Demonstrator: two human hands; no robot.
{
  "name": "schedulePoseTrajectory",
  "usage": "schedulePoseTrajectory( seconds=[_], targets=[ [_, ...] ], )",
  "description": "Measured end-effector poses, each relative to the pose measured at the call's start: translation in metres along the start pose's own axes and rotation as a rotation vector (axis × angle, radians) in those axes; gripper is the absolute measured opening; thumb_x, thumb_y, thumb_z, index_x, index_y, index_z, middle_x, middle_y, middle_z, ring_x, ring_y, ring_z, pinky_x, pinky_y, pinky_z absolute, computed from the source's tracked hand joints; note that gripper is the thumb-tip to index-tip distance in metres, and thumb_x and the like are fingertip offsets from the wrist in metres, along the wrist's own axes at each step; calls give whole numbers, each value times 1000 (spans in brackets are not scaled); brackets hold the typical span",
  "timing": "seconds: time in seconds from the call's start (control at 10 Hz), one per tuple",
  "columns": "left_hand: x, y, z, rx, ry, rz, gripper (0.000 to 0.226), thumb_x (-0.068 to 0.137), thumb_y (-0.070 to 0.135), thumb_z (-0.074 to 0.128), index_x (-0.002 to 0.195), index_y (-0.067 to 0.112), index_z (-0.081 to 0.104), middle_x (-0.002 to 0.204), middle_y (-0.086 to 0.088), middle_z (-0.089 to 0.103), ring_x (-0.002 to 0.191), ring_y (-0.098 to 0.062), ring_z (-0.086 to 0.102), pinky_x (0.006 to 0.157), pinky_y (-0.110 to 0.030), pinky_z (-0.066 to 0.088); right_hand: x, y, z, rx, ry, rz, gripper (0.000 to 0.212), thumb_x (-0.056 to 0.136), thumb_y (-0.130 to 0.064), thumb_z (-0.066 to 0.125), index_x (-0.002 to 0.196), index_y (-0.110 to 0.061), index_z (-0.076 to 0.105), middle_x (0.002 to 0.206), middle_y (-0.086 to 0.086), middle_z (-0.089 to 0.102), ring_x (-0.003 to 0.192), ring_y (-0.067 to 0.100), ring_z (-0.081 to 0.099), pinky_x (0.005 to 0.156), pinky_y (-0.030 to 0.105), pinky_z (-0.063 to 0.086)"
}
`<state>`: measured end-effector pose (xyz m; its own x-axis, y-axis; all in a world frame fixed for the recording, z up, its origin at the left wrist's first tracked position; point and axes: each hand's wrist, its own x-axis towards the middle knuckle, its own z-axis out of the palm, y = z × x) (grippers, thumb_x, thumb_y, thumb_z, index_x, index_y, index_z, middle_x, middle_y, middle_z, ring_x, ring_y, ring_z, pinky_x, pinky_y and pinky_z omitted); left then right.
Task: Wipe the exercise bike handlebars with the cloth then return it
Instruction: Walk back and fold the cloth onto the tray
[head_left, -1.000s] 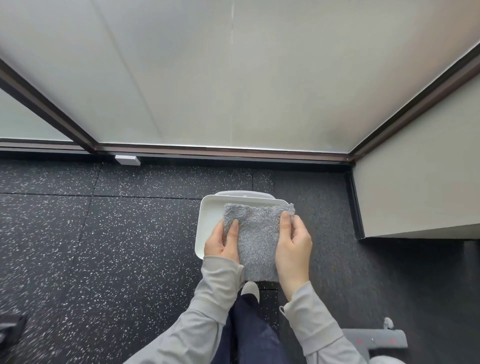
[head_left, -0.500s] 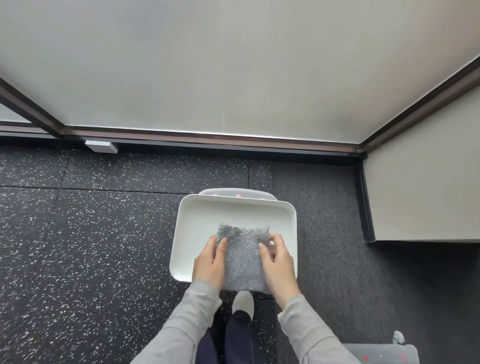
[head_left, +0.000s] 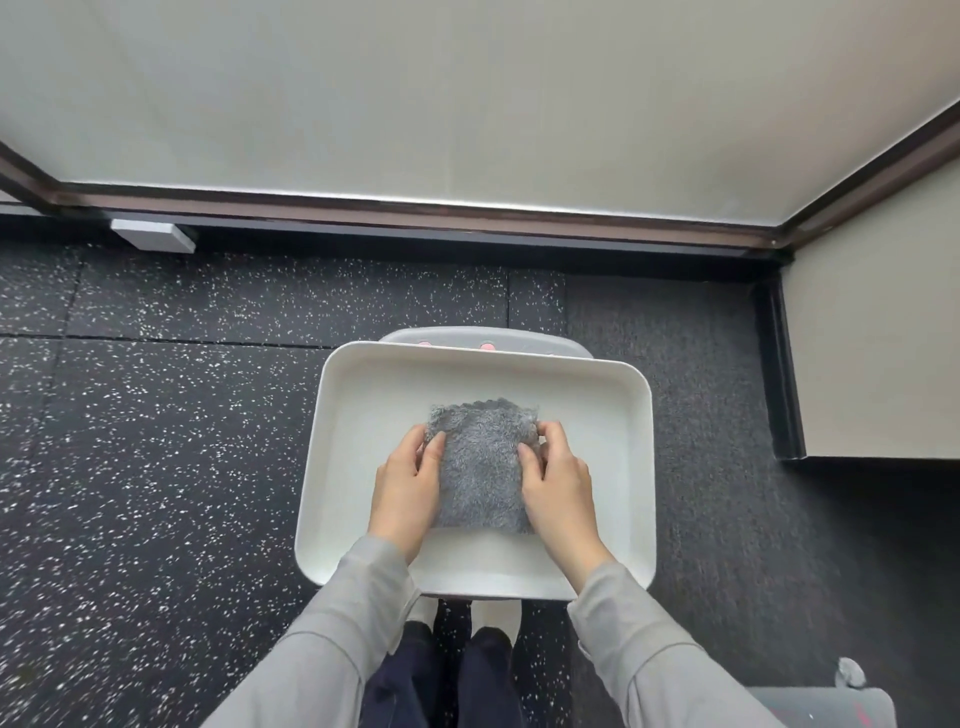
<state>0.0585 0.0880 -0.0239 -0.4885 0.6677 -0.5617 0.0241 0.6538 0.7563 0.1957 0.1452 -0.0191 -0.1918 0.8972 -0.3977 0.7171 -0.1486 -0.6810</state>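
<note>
Cloth going back into the tray

The folded cloth (head_left: 480, 467) lies mid-tray (head_left: 592, 405); left hand (head_left: 405, 491) and right hand (head_left: 558, 488) pinch its side edges. Best to press flat, then let go evenly.

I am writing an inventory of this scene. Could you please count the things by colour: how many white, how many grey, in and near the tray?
White: 1, the white rectangular plastic tray.
Grey: 2, the grey fluffy folded cloth lying in the tray under the left hand and right hand, and the small grey block by the wall.
Total: 3.
</note>
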Motion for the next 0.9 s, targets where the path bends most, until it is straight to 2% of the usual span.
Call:
schedulePoseTrajectory(
  seconds=[0.1, 0.2, 0.3, 0.4, 0.5, 0.6, 0.7, 0.8, 0.9],
  targets=[
    [-1, -3, 0, 50, 50, -1, 3, 93, 31, 50, 92, 31, 53, 77, -17, 66, 71, -28, 60, 69, -46, 50, 0, 1, 5, -54, 17, 31, 15, 96, -24, 49, 109, -18, 45, 80, 4, 64, 71, 25, 56, 59, 31, 32],
    [-7, -1, -6, 267, 166, 70, 25, 92, 32, 52, 116, 24, 48, 79, 0, 63, 74, -26, 59, 66, -35, 45, -5, -5, 0, -150, 102, 11, 26, 94, -26, 52, 116, -19, 41, 91, 5, 61, 79, 23, 57, 65, 30, 38],
    [-17, -1, -14, 647, 281, 351, 46, 87, 28, 60, 128, 13, 45, 108, -5, 58, 91, -24, 60, 73, -37, 49, -17, -5, -7, -383, 234, -290, 36, 88, -17, 61, 121, -12, 50, 107, 6, 58, 97, 21, 52, 80, 31, 43],
    [-19, -6, -15, 1036, 112, 594, 65, 87, 47, 49, 141, 14, 35, 145, -6, 43, 129, -27, 46, 101, -42, 42, -22, 5, -8, -699, 65, -619, 48, 88, -24, 59, 134, -13, 50, 139, 7, 53, 130, 25, 46, 102, 41, 39],
    [-14, -21, -20, 1244, -70, 603, 77, 84, 64, 18, 147, 19, 20, 155, 0, 18, 143, -24, 20, 117, -43, 18, -18, 18, -9, -926, -255, -519, 68, 95, -49, 31, 152, -20, 8, 161, 1, 6, 147, 21, 2, 117, 50, 9],
    [-9, -28, -25, 1312, -145, 541, 80, 81, 70, 7, 146, 26, -4, 156, 4, -5, 145, -24, 1, 118, -44, 6, -11, 27, -10, -962, -334, -450, 73, 94, -58, 13, 142, -22, -28, 155, -6, -26, 141, 16, -29, 114, 45, -18],
    [-8, -28, -24, 1301, -182, 539, 82, 79, 71, 1, 138, 25, -31, 149, 5, -33, 142, -21, -22, 115, -42, -10, -15, 19, -9, -910, -332, -412, 73, 96, -55, 19, 145, -22, -23, 157, -5, -22, 142, 16, -26, 115, 42, -15],
    [-17, -16, -25, 1258, -155, 522, 82, 82, 70, 10, 139, 24, -28, 152, 3, -26, 143, -18, -18, 118, -39, -5, -23, 2, -13, -779, -276, -351, 69, 98, -49, 26, 150, -19, -8, 160, 1, -11, 146, 15, -16, 117, 40, -9],
    [-32, 5, -35, 1241, -137, 449, 82, 86, 68, 20, 147, 24, -12, 158, 3, -13, 146, -17, -8, 119, -41, 3, -32, -20, -26, -712, -232, -296, 66, 99, -45, 29, 151, -18, -1, 162, 3, -2, 148, 16, -6, 119, 40, -2]
  ],
)
